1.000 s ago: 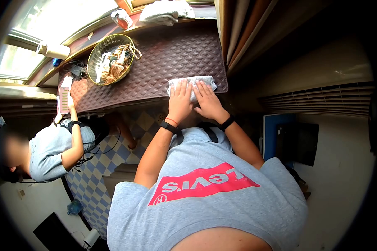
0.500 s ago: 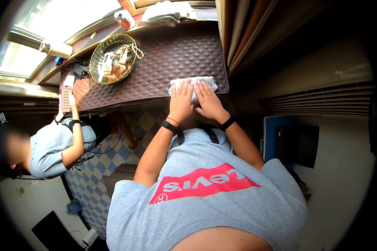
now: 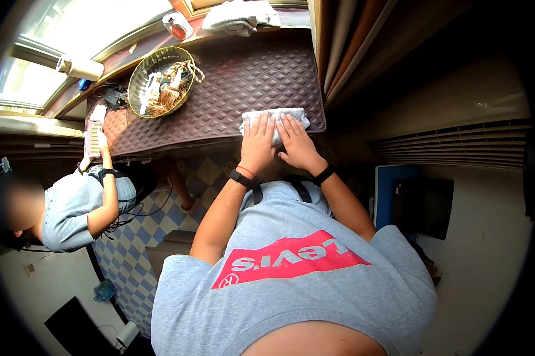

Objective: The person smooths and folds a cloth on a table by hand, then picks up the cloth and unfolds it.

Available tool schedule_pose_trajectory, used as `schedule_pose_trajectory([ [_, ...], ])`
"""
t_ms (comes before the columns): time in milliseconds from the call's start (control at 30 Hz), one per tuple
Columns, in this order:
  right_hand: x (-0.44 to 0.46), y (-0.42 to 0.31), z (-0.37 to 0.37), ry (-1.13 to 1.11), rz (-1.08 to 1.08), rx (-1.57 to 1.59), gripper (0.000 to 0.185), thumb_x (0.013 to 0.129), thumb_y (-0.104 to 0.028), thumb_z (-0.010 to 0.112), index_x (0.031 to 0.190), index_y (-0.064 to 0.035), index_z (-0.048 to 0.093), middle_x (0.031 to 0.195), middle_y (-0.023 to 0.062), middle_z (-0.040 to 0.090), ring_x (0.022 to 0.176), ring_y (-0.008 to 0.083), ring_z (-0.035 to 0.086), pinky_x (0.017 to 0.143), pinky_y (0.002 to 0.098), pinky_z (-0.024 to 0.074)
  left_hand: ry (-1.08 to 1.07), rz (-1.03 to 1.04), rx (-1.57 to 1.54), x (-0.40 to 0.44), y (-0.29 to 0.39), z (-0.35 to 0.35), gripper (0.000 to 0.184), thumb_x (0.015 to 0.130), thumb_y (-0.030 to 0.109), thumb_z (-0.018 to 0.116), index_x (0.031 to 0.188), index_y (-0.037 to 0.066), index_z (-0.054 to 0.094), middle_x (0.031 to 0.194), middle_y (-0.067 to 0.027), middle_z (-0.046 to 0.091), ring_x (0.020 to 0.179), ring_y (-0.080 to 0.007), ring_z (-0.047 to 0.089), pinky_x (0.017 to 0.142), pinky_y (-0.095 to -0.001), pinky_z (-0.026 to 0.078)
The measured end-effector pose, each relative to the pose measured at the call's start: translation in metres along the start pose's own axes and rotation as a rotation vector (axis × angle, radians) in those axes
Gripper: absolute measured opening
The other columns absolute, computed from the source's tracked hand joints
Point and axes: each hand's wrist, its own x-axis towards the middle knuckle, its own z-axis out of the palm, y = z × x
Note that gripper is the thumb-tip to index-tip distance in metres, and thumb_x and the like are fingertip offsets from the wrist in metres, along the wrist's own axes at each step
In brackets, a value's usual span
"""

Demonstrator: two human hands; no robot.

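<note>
A folded white-grey cloth [image 3: 296,114] lies at the front right edge of the brown quilted table cover [image 3: 244,77]. My left hand [image 3: 258,142] rests flat on the cloth's left part, its fingers stretched forward. Beside it, my right hand [image 3: 297,144] lies flat on the right part, fingers extended and slightly spread. The two thumbs point toward each other near the cloth's front edge. Part of the cloth is hidden under both hands.
A glass bowl [image 3: 135,74] of cords and small items stands on the left. Behind are a can [image 3: 177,25] and crumpled cloth [image 3: 235,18] on the sill. Another person [image 3: 80,202] at the left holds a phone [image 3: 93,138]. Curtains [image 3: 344,47] hang at the right.
The view has shifted slightly, so the bowl and sill items appear a little further right. Both hands stay flat on the cloth, with no clear movement over the table.
</note>
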Motion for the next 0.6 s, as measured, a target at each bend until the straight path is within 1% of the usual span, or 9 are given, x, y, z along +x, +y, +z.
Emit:
schedule_pose_trajectory([
  [400, -0.0001, -0.0017, -0.0035, -0.006, 0.004, 0.022, 0.101, 0.077, -0.029, 0.081, 0.160, -0.0006, 0.030, 0.167, 0.0236, 0.026, 0.158, 0.0369, 0.022, 0.128, 0.0496, 0.0174, -0.012, -0.010, -0.001, 0.0011, 0.0019, -0.0030, 0.089, 0.077, 0.021, 0.075, 0.157, 0.008, 0.040, 0.165, -0.0163, 0.035, 0.154, -0.0343, 0.031, 0.126, -0.0569, 0.019],
  [500, 0.0005, -0.0004, -0.0041, -0.023, 0.001, 0.017, 0.102, 0.079, -0.030, 0.080, 0.161, -0.0011, 0.027, 0.167, 0.0241, 0.026, 0.157, 0.0379, 0.021, 0.128, 0.0506, 0.0193, -0.016, -0.013, -0.001, 0.0015, 0.0023, -0.0035, 0.088, 0.077, 0.021, 0.074, 0.157, 0.008, 0.039, 0.165, -0.0162, 0.035, 0.153, -0.0342, 0.031, 0.126, -0.0567, 0.019],
  [600, 0.0009, -0.0005, -0.0031, -0.022, 0.004, 0.019, 0.101, 0.079, -0.030, 0.080, 0.161, -0.0008, 0.028, 0.167, 0.0241, 0.026, 0.157, 0.0377, 0.021, 0.128, 0.0506, 0.0192, -0.013, -0.013, -0.007, 0.0016, 0.0019, -0.0036, 0.088, 0.077, 0.021, 0.074, 0.157, 0.008, 0.040, 0.165, -0.0162, 0.035, 0.153, -0.0342, 0.031, 0.126, -0.0565, 0.020],
])
